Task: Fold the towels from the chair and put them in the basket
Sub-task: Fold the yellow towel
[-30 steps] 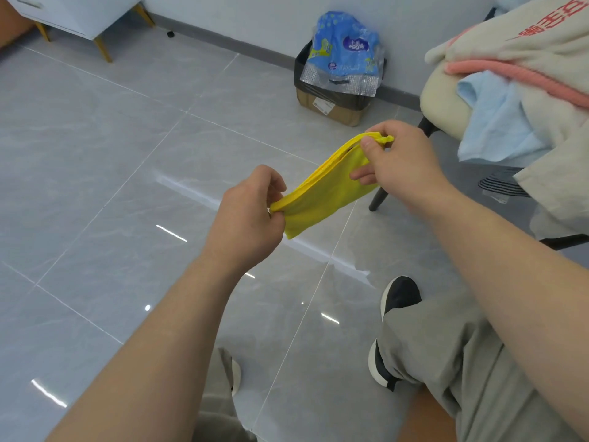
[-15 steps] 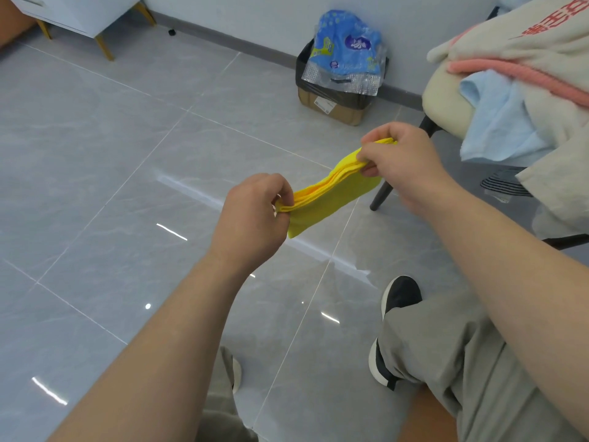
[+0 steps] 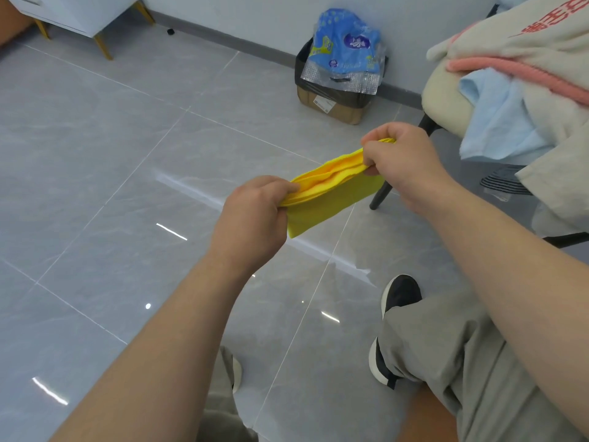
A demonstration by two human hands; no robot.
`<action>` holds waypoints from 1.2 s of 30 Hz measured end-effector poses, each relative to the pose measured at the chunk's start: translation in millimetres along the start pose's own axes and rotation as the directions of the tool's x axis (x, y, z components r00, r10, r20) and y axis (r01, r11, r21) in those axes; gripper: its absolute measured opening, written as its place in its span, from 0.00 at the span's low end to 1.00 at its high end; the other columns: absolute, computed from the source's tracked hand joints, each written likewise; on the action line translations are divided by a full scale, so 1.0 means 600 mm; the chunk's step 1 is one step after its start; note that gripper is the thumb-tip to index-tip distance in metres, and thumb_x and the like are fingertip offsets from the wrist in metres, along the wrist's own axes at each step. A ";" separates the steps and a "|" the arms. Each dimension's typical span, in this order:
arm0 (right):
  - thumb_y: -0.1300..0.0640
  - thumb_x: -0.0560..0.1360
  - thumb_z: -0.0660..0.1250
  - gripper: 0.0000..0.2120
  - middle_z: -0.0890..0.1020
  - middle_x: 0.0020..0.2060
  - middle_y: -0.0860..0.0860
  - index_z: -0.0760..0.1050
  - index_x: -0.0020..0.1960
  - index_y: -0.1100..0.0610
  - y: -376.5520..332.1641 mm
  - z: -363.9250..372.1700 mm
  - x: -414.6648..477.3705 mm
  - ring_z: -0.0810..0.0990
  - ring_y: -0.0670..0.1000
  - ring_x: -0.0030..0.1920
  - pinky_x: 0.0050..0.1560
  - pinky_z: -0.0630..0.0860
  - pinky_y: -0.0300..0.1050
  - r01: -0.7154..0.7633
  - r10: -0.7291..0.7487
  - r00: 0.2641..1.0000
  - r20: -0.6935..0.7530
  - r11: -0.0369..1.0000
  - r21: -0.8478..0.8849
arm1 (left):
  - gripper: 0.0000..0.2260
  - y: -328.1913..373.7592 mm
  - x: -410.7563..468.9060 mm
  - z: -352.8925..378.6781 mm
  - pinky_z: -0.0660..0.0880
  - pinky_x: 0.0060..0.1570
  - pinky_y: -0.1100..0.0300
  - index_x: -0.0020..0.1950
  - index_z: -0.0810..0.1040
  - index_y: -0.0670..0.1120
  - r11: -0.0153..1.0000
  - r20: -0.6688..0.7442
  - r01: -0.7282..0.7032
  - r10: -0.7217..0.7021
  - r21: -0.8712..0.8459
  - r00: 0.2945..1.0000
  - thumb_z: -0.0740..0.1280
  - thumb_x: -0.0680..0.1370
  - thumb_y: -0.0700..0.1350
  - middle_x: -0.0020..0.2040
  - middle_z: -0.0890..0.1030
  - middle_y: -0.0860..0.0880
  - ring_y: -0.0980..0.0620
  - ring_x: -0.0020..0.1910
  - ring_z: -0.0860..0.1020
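A folded yellow towel (image 3: 328,193) hangs in the air between my hands, above the grey tiled floor. My left hand (image 3: 255,218) pinches its near left end. Its far right end is gripped by my right hand (image 3: 401,161), fingers curled round the stacked layers. The towel's upper edge shows several bunched folds. At the right stands the chair (image 3: 443,103) with a cream seat, heaped with a light blue towel (image 3: 497,122), a pink towel (image 3: 522,71) and cream cloth (image 3: 541,36). No basket is in view.
A cardboard box (image 3: 331,106) with a black liner and a blue plastic pack (image 3: 347,49) stands by the far wall. A white cabinet on wooden legs (image 3: 79,14) is at the top left. My legs and black shoe (image 3: 400,295) are below.
The towel's top edge has bunched into tighter layers as both hands closed on its ends. My right hand has turned so its fingers wrap over the towel end.
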State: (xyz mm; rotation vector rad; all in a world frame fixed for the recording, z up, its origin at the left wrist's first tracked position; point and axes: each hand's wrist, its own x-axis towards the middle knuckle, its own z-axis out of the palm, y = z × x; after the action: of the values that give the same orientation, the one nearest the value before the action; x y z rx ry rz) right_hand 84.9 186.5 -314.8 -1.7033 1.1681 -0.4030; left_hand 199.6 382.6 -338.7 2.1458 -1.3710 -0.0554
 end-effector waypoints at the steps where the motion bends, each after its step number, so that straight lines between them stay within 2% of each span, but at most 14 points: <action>1: 0.62 0.70 0.66 0.08 0.81 0.43 0.50 0.80 0.47 0.53 0.000 0.000 0.000 0.83 0.50 0.42 0.46 0.83 0.45 0.000 0.000 1.000 0.004 1.000 -0.007 | 0.18 0.001 0.001 -0.001 0.79 0.47 0.54 0.55 0.85 0.43 1.000 -0.003 0.013 -0.013 0.005 1.000 0.66 0.68 0.31 0.51 0.84 0.45 0.43 0.45 0.81; 7: 0.61 0.70 0.67 0.08 0.81 0.40 0.49 0.82 0.48 0.52 0.000 0.002 -0.008 0.83 0.48 0.40 0.50 0.84 0.50 0.008 -0.005 0.999 0.038 0.998 -0.057 | 0.11 0.010 0.002 -0.007 0.71 0.42 0.62 0.45 0.85 0.46 0.990 -0.062 0.143 -0.144 -0.018 0.988 0.66 0.68 0.38 0.42 0.84 0.49 0.49 0.37 0.79; 12: 0.62 0.68 0.67 0.12 0.81 0.39 0.49 0.82 0.48 0.52 -0.001 0.003 -0.012 0.83 0.50 0.42 0.52 0.83 0.53 0.015 -0.009 0.998 0.055 0.993 -0.118 | 0.10 0.011 0.002 -0.007 0.76 0.43 0.56 0.44 0.86 0.46 0.984 -0.038 0.180 -0.179 0.009 0.983 0.67 0.68 0.40 0.40 0.84 0.49 0.47 0.39 0.80; 18: 0.59 0.75 0.67 0.07 0.83 0.41 0.50 0.81 0.50 0.52 0.001 0.002 -0.009 0.84 0.48 0.39 0.46 0.84 0.46 0.042 -0.030 0.996 0.082 0.989 -0.144 | 0.10 0.007 0.004 -0.007 0.72 0.44 0.59 0.42 0.85 0.47 0.965 -0.027 0.261 -0.260 0.041 0.965 0.68 0.66 0.36 0.39 0.81 0.49 0.48 0.41 0.78; 22: 0.60 0.76 0.65 0.06 0.83 0.39 0.51 0.80 0.50 0.54 0.000 0.004 -0.007 0.84 0.47 0.35 0.36 0.82 0.38 0.012 0.001 0.996 0.091 0.990 -0.138 | 0.10 0.005 0.005 -0.011 0.75 0.41 0.56 0.40 0.86 0.46 0.953 0.040 0.297 -0.300 0.060 0.953 0.69 0.65 0.35 0.38 0.81 0.48 0.47 0.39 0.77; 27: 0.61 0.76 0.65 0.05 0.82 0.39 0.53 0.79 0.46 0.53 0.001 0.007 -0.002 0.85 0.52 0.36 0.45 0.85 0.50 -0.028 0.037 0.993 0.114 0.997 -0.077 | 0.10 0.002 0.006 -0.015 0.75 0.42 0.55 0.41 0.86 0.46 0.949 0.065 0.308 -0.312 0.065 0.948 0.69 0.65 0.35 0.38 0.81 0.48 0.47 0.39 0.77; 32: 0.60 0.76 0.65 0.05 0.83 0.37 0.53 0.79 0.43 0.54 0.003 0.003 0.003 0.86 0.53 0.40 0.48 0.84 0.52 -0.041 0.054 0.989 0.134 0.994 -0.098 | 0.08 -0.002 0.008 -0.016 0.68 0.36 0.59 0.38 0.80 0.50 0.948 0.046 0.314 -0.317 0.056 0.947 0.70 0.66 0.37 0.34 0.74 0.55 0.50 0.38 0.75; 34: 0.60 0.75 0.65 0.05 0.83 0.36 0.53 0.79 0.43 0.55 0.004 0.003 0.003 0.86 0.54 0.41 0.49 0.84 0.52 -0.055 0.069 0.988 0.135 0.993 -0.107 | 0.07 -0.002 0.008 -0.016 0.68 0.33 0.61 0.38 0.77 0.50 0.936 0.034 0.350 -0.351 0.038 0.936 0.69 0.66 0.38 0.33 0.73 0.57 0.50 0.37 0.74; 36: 0.60 0.73 0.66 0.04 0.83 0.35 0.53 0.79 0.43 0.56 0.002 0.001 0.002 0.86 0.54 0.40 0.50 0.84 0.53 -0.056 0.070 0.986 0.152 0.993 -0.099 | 0.08 -0.002 0.008 -0.018 0.70 0.34 0.61 0.42 0.77 0.49 0.923 0.023 0.385 -0.384 -0.013 0.923 0.68 0.66 0.37 0.34 0.75 0.55 0.51 0.37 0.75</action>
State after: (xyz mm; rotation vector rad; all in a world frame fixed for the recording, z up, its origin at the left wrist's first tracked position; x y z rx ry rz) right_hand 85.4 185.8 -316.7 -1.7412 1.1384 -0.1742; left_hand 206.4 384.0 -328.9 2.3748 -0.9345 -0.2415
